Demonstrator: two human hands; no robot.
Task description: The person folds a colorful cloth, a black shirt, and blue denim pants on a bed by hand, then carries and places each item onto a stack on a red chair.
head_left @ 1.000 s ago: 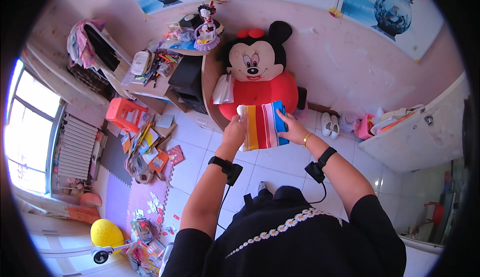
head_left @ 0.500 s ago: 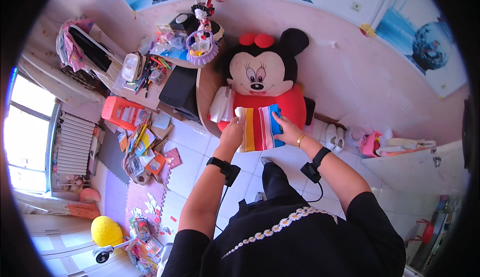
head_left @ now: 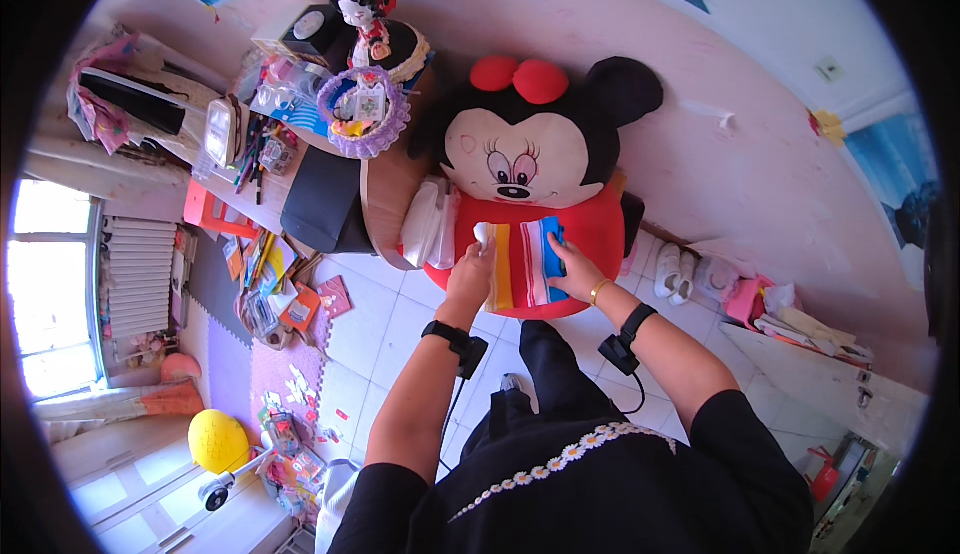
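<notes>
**Striped cloth held against the plush toy**

Left hand [head_left: 470,276] closed on the left edge of the striped cloth [head_left: 520,262], a white corner poking above its knuckles. Right hand [head_left: 575,272] lies flat, fingers together, pressing the cloth's blue right edge. The cloth sits between both hands, against the red belly of the big plush mouse [head_left: 535,169] just beyond them. White shoes [head_left: 672,271] lie on the floor off to the right hand's side. Judgement: keep the edges level and the tension even, so the stripes stay straight.
</notes>
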